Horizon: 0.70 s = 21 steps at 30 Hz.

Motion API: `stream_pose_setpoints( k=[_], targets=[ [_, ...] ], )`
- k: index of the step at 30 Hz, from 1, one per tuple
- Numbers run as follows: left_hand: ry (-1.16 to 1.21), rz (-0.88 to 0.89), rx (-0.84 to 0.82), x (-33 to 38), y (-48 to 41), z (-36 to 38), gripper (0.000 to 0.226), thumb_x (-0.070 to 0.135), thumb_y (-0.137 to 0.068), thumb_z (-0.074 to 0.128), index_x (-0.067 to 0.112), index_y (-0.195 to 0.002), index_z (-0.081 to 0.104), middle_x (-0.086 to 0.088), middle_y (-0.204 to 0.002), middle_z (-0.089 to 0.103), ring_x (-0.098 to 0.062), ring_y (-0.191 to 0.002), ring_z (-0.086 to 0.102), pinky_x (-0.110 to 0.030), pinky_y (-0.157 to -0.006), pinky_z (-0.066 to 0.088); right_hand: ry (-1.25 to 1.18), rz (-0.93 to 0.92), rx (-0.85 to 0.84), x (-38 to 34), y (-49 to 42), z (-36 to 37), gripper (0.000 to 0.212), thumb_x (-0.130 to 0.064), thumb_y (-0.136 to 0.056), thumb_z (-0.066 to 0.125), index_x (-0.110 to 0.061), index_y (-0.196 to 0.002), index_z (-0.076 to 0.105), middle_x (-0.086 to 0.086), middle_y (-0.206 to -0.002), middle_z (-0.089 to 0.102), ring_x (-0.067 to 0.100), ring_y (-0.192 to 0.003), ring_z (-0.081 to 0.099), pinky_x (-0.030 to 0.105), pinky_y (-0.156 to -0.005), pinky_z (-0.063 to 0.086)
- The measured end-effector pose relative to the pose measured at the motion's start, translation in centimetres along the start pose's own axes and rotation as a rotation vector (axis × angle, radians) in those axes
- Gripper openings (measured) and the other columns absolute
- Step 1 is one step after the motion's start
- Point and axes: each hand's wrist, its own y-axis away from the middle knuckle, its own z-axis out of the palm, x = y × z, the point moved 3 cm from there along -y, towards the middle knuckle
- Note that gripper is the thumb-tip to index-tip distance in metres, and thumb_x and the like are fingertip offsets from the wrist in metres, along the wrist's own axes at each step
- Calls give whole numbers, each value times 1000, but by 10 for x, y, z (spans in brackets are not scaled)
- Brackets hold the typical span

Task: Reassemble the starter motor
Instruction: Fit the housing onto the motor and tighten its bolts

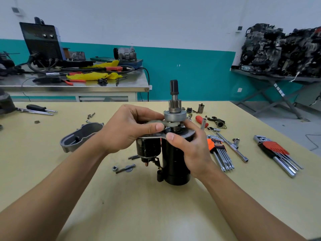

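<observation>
Head view: your left hand [132, 129] pinches the grey metal fork lever [154, 122]; your right hand [191, 146] grips the black cylindrical starter motor [175, 164], upright mid-tabletop [139, 206]. Toward the left edge, the grey cast nose housing [79, 136] looks not yet fitted.

Two hands fit a lever on an upright motor

The black motor [173, 164] stands on end on the yellow table [139, 206], its pinion [175, 103] uppermost. The left hand [125, 129] pinches the grey lever [171, 124] just under the pinion's collar. The right hand [189, 146] grips the motor's top, thumb on the plate edge. A grey housing [79, 138] lies to the left, a bolt [124, 168] in front, and hex keys [220, 153] and a red screwdriver [199, 120] to the right.
</observation>
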Motion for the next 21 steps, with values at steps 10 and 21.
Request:
stream_pose_setpoints(
  k=[10,21],
  targets=[
    [97,57,170,-9,7,16,45,25,-68,79,8,-109,73,-4,-103,78,-19,-100,73,-28,-87,58,-55,266,-59,-6,-8,-10,36,-39,-80,73,-21,-112,75,10,-113,74,29,-109,69,54,-102,50],
    [53,158,154,6,5,19,38,23,-70,78,17,-107,71,0,-95,77,-13,-90,74,-19,-76,56,-261,112,129,0,-1,4,54,-34,-79,74,-4,-123,65,29,-126,62,45,-120,58,64,-106,41]
  ],
)
